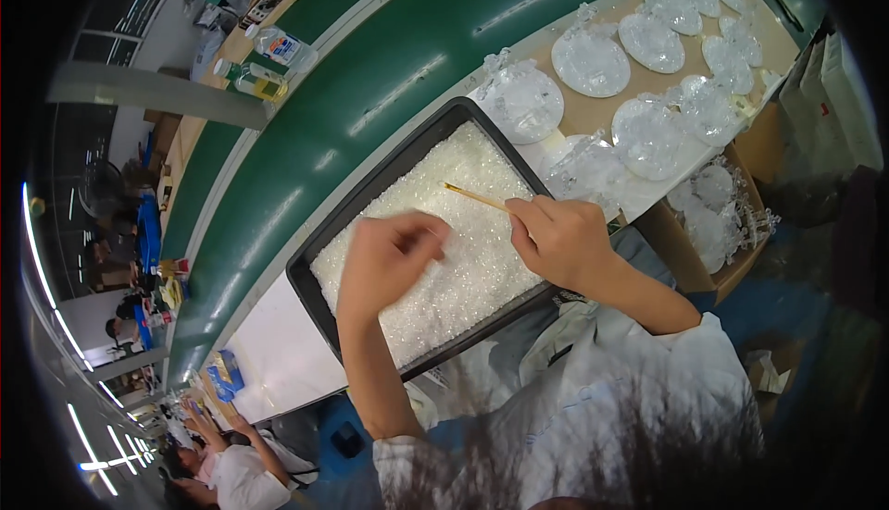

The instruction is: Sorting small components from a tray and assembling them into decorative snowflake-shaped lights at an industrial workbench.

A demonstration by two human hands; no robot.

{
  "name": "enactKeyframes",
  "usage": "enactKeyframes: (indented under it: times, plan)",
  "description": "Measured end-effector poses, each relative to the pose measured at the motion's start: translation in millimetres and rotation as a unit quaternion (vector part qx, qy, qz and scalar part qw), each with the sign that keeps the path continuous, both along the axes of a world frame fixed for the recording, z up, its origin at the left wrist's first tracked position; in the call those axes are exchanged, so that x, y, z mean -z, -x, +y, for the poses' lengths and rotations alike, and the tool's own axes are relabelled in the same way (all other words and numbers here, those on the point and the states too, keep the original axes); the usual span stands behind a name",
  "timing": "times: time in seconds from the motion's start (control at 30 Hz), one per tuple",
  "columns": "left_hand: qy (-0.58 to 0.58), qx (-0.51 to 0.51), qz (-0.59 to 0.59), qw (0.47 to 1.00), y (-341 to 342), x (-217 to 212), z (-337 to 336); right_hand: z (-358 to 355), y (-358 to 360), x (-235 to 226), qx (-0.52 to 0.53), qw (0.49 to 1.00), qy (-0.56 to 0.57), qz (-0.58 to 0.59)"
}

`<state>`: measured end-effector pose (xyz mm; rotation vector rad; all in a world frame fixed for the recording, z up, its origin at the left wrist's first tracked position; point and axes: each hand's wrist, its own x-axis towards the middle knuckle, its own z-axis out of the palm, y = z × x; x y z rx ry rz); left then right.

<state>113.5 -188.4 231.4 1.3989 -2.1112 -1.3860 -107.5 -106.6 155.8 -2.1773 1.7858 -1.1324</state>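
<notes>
A black rectangular tray lies before me, with a layer of small, clear-white, glittering granules in it. Above the tray's right part, my right hand is closed around a thin stick-like brush with a yellow handle. Its dark tip points up and left over the granules. My left hand hovers over the left half of the tray, slightly blurred. Its fingers are curled together with thumb against forefinger; whatever they pinch is too small or hidden to make out.
Several clear round plastic pieces with ornate tops lie on a brown board at the right. Below them stands a cardboard box of similar pieces. A green conveyor belt runs behind the tray. Bottles stand beyond it; a co-worker sits at lower left.
</notes>
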Motion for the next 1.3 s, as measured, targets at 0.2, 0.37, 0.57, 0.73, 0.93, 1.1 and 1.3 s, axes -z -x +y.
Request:
enactKeyframes:
  times: [0.2,0.37,0.57,0.73,0.93,1.1,1.3]
  plan:
    - [0.109,-0.148,-0.179,0.967,-7,44,-17,-3,-3,-4,-0.017,1.000,0.010,-0.002]
    - [0.183,-0.139,-0.232,0.945,-3,57,-20,-4,-2,-6,-0.026,1.000,0.014,-0.012]
    - [0.181,-0.147,-0.240,0.942,4,60,-23,-5,0,-5,-0.038,0.999,0.008,-0.017]
    - [0.180,-0.145,-0.257,0.939,5,62,-24,-6,1,-6,-0.048,0.999,0.001,-0.018]
    - [0.170,-0.150,-0.272,0.935,10,57,-24,-7,2,-6,-0.047,0.999,-0.005,-0.022]
    - [0.160,-0.167,-0.268,0.935,8,58,-25,-6,2,-6,-0.047,0.999,-0.015,-0.019]
    - [0.161,-0.137,-0.271,0.939,14,54,-22,-5,2,-7,-0.049,0.998,-0.025,-0.012]
